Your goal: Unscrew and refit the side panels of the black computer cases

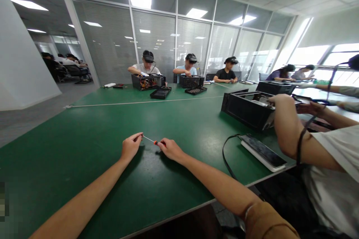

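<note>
A screwdriver (148, 139) with a thin metal shaft and an orange and black handle is held above the green table (112, 119). My right hand (171, 149) is closed around its handle. At the other end, the thumb and fingers of my left hand (131, 146) pinch the shaft's tip. Whether a small part is also between those left fingertips is too small to tell. The shaft runs between both hands, tilted slightly down toward the right.
To the right, a co-worker's arm (288, 127) reaches into a black computer case (244, 110). A phone on a white power bank (263, 153) with a black cable lies near the edge. Across the table, people work at more open cases (147, 82) and removed black panels (160, 93).
</note>
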Demonstrator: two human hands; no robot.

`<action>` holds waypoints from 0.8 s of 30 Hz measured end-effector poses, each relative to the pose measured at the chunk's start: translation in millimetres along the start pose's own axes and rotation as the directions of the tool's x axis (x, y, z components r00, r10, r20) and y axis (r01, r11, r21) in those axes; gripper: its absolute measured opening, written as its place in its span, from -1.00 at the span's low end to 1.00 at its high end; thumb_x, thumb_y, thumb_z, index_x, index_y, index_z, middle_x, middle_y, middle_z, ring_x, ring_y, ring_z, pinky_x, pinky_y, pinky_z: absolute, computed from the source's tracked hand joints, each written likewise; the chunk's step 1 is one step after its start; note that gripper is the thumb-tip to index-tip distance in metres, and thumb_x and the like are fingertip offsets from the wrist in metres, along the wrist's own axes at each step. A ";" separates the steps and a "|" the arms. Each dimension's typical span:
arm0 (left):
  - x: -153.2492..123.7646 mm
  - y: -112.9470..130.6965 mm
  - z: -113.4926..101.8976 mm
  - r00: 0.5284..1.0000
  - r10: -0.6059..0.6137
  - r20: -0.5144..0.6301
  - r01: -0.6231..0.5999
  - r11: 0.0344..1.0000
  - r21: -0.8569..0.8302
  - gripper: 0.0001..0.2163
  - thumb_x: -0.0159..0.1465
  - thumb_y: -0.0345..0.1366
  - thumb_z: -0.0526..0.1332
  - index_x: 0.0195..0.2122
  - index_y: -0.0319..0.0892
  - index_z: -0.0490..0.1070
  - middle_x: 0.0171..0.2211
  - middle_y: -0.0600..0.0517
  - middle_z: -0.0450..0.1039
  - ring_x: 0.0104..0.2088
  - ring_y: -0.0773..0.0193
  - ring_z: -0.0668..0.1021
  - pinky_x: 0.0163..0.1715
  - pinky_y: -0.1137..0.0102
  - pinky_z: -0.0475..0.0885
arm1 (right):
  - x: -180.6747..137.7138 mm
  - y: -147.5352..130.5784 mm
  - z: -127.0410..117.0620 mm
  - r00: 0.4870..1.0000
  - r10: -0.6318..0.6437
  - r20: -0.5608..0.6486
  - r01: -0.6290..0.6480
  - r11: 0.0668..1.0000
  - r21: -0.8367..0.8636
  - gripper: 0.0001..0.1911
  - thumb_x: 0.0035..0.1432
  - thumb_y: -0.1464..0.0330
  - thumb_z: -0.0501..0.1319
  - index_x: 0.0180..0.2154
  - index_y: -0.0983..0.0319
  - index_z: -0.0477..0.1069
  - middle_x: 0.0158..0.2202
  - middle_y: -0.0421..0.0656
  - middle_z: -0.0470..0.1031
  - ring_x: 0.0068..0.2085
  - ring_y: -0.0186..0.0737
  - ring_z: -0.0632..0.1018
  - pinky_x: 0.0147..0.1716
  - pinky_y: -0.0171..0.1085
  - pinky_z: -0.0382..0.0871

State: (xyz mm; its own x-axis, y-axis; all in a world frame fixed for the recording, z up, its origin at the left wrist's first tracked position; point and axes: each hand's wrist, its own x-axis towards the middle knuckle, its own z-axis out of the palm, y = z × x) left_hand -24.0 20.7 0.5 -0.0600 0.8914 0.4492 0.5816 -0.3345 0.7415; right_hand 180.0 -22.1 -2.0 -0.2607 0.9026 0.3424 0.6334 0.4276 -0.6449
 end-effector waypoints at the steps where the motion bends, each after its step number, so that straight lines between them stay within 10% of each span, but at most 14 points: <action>1: -0.2 0.5 0.1 1.000 0.011 -0.005 -0.011 1.000 0.009 -0.71 0.10 -0.19 0.09 -0.22 -0.19 0.46 -0.28 -0.01 0.51 -0.24 0.21 0.52 -0.16 0.38 0.37 | 0.0 0.2 0.1 1.000 -0.005 -0.017 0.005 1.000 -0.007 -0.76 0.08 0.24 0.10 -0.26 0.25 0.35 -0.37 -0.15 0.44 -0.38 -0.33 0.41 -0.39 -0.37 0.21; 24: 1.6 -5.5 3.7 0.999 0.043 -0.011 -0.043 0.999 -0.008 -0.69 0.14 -0.16 0.07 -0.20 -0.19 0.45 -0.27 -0.03 0.50 -0.26 0.22 0.52 -0.17 0.34 0.39 | -0.8 -1.8 -4.5 0.999 -0.027 -0.025 0.027 1.000 0.015 -0.75 0.03 0.32 0.16 -0.20 0.24 0.35 -0.28 -0.15 0.45 -0.31 -0.34 0.43 -0.32 -0.38 0.25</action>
State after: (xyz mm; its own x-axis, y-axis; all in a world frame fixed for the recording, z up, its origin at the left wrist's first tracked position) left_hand -24.3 25.0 -4.6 -0.0435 0.8728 0.4861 0.5773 -0.3752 0.7252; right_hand 182.4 -23.8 1.9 -0.2594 0.8894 0.3764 0.6154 0.4526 -0.6454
